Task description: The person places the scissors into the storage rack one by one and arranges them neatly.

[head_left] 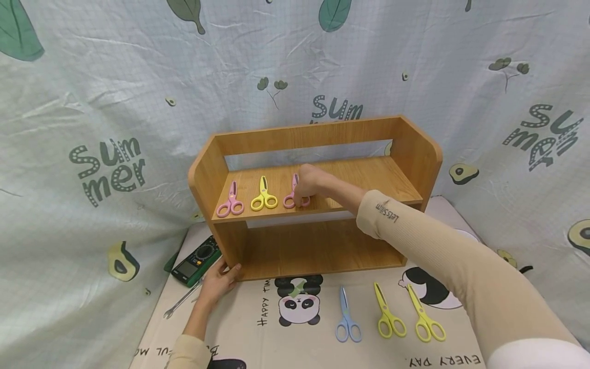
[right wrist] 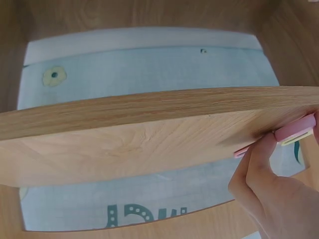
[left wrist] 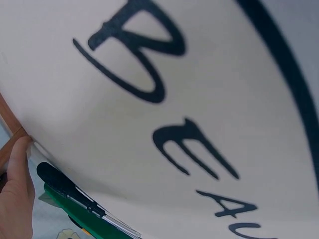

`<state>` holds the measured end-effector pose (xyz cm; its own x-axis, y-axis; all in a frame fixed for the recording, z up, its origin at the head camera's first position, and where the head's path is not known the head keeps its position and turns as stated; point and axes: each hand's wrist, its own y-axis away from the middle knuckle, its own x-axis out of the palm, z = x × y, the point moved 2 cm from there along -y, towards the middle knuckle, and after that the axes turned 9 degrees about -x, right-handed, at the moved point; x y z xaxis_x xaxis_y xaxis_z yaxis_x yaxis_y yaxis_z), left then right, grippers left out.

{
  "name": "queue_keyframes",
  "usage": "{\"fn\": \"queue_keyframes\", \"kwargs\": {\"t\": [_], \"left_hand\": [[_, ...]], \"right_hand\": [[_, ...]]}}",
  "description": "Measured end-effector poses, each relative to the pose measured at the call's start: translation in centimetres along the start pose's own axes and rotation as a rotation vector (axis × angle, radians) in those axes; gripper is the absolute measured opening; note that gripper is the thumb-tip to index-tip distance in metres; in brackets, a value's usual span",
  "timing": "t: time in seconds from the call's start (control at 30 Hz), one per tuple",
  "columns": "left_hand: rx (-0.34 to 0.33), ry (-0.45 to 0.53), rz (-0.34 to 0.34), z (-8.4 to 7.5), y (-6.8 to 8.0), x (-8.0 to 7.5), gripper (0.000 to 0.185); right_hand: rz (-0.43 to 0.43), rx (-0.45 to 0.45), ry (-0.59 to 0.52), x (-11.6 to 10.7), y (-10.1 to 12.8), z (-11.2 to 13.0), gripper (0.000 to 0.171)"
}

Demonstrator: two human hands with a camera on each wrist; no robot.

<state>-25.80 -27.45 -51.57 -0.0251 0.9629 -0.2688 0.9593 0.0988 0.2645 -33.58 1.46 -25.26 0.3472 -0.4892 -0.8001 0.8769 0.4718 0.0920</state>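
A wooden two-tier shelf (head_left: 322,138) stands on a printed mat. Three small scissors lie along the front of its upper board: pink (head_left: 230,203), yellow (head_left: 264,198) and a second pink pair (head_left: 292,197). My right hand (head_left: 306,187) reaches over the board and pinches the handle of that second pink pair (right wrist: 295,130); the right wrist view shows my fingers (right wrist: 259,164) curled against the board's edge. With straight fingers, my left hand (head_left: 218,281) rests against the shelf's lower left corner, and one finger (left wrist: 19,154) touches the wood there.
On the mat in front of the shelf lie blue scissors (head_left: 348,323) and two yellow pairs (head_left: 390,315) (head_left: 426,319). A green multimeter (head_left: 195,261) and a wrench (head_left: 182,302) sit left of the shelf. A printed cloth hangs behind.
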Motion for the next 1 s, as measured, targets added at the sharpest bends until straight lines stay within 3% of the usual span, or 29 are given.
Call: {"fn": "queue_keyframes", "kwargs": {"t": [0.57, 0.73, 0.83, 0.87, 1.0], "left_hand": [[-0.005, -0.030, -0.011, 0.2, 0.1, 0.0, 0.071], [0.000, -0.025, -0.011, 0.2, 0.3, 0.0, 0.071], [-0.001, -0.025, -0.023, 0.1, 0.3, -0.1, 0.070], [0.000, -0.023, -0.025, 0.0, 0.4, -0.1, 0.070], [0.006, -0.013, -0.021, -0.1, 0.3, -0.1, 0.070]], "right_hand": [[-0.001, -0.013, -0.018, 0.0, 1.3, 0.0, 0.031], [-0.057, -0.109, -0.021, -0.8, 3.0, 0.1, 0.046], [-0.093, -0.196, -0.023, -1.2, 4.7, -0.1, 0.024], [-0.099, -0.220, -0.028, -1.2, 5.4, -0.2, 0.024], [-0.127, -0.271, -0.069, -0.6, 8.3, -1.3, 0.066]]}}
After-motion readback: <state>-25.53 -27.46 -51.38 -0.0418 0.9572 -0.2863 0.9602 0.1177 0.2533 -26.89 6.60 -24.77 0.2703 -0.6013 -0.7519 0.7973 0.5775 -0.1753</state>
